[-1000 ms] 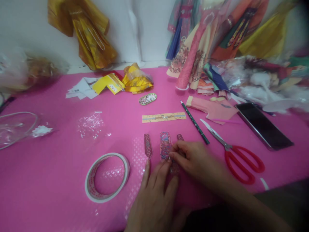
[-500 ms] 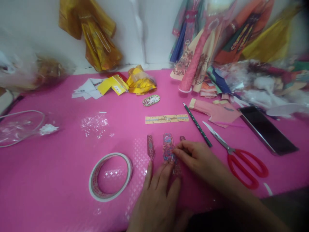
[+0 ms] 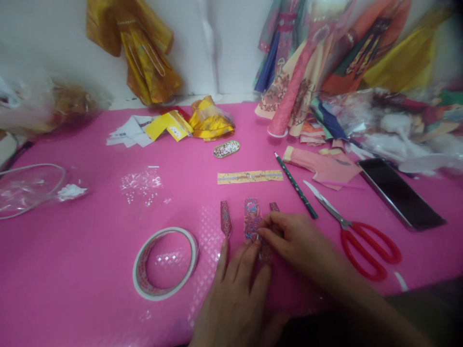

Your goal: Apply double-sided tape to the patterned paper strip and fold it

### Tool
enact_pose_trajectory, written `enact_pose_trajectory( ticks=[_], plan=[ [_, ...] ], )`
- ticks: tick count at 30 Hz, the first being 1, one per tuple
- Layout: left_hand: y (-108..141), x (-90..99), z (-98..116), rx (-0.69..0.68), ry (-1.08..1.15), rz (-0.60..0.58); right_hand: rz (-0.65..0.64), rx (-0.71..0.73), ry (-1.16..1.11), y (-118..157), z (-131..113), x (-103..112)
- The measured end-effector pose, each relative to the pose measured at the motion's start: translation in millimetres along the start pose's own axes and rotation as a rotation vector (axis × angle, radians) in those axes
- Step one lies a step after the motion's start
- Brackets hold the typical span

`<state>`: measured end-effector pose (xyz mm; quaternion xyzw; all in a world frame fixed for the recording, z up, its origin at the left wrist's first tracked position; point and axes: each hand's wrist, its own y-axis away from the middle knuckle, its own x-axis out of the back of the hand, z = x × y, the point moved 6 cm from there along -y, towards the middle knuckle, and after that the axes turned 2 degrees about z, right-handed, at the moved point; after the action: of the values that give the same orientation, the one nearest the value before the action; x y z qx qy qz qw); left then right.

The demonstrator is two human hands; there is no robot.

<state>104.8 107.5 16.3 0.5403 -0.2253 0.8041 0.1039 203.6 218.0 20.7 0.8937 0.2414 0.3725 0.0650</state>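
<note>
A patterned pink-and-blue fabric strip (image 3: 251, 214) lies upright on the pink table, its lower end partly hidden by my fingers. My left hand (image 3: 235, 289) rests flat with fingers spread, fingertips touching the lower part of this strip. One of its fingers reaches the tip of a dark red pointed strip (image 3: 226, 219) to the left. My right hand (image 3: 289, 236) pinches at the strip's right edge; whatever sits between thumb and forefinger is too small to make out. Behind that hand shows the top of another dark red strip (image 3: 274, 206).
A roll of white tape (image 3: 139, 270) lies left of my hands. Red-handled scissors (image 3: 365, 246), a dark green pencil (image 3: 296, 185) and a phone (image 3: 401, 195) are to the right. Farther back are a beige strip (image 3: 249, 177), an oval tin (image 3: 226, 149), small gems (image 3: 142, 185) and doll-sized dresses (image 3: 144, 53).
My right fingertips have shifted slightly left and down along the patterned strip. The left hand stays in place.
</note>
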Motion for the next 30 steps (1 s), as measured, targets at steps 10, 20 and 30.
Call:
enact_pose_trajectory(
  ticks=[10, 20, 30],
  plan=[
    [5, -3.5, -1, -0.042, -0.041, -0.006, 0.024, 0.044, -0.122, 0, 6, 0],
    [9, -5.3, -5, -0.09, -0.081, 0.009, 0.305, 0.272, -0.265, 19, 12, 17],
    [12, -8.3, -6, -0.101, -0.13, 0.015, 0.445, 0.687, 0.124, 42, -2, 20]
  ],
)
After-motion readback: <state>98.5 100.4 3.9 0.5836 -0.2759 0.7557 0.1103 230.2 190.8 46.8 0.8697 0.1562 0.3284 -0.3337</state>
